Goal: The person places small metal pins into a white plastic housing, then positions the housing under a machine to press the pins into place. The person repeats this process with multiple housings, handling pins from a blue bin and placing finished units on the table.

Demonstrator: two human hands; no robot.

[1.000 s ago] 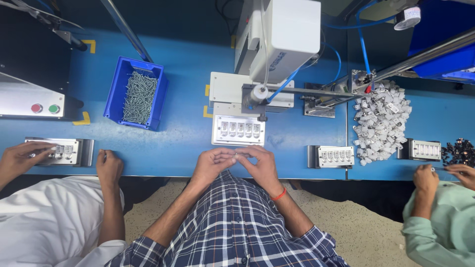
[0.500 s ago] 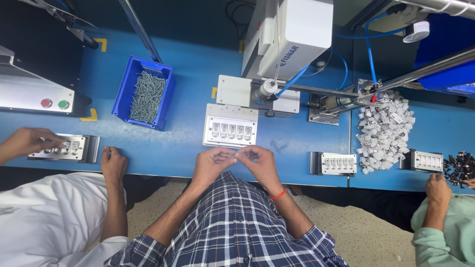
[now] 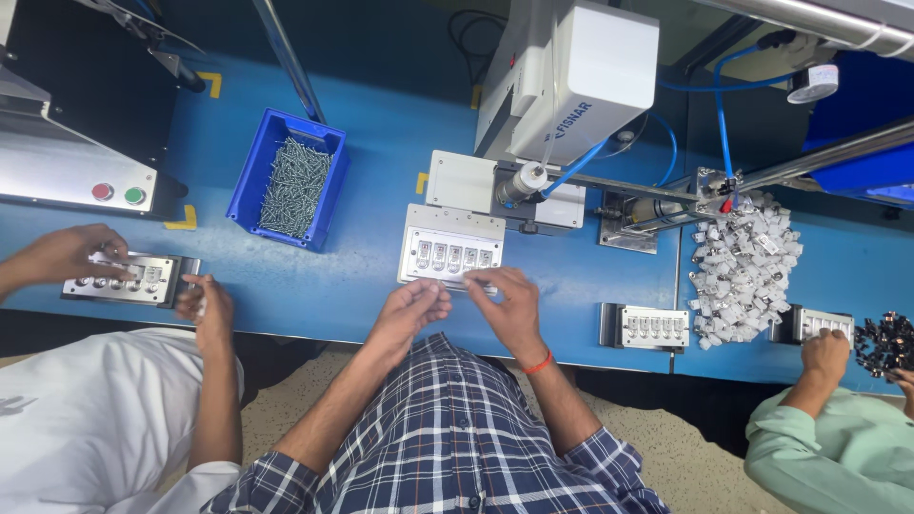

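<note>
A white fixture plate (image 3: 447,249) with a row of small sockets lies on the blue bench in front of me. My left hand (image 3: 411,309) hovers at its near edge with the fingers curled in. My right hand (image 3: 509,303), a red band on its wrist, reaches its fingertips onto the plate's front edge. The two hands are a little apart. Whether either pinches a small part is hidden by the fingers.
A blue bin of screws (image 3: 290,181) stands at left, and a white dispensing machine (image 3: 571,81) behind the plate. A pile of small white parts (image 3: 743,266) and another fixture (image 3: 652,326) lie at right. Co-workers' hands (image 3: 67,252) (image 3: 824,352) work at fixtures on both sides.
My hands have moved forward from the bench's near edge to the fixture plate and parted slightly. The co-worker on the left has shifted a hand over their fixture.
</note>
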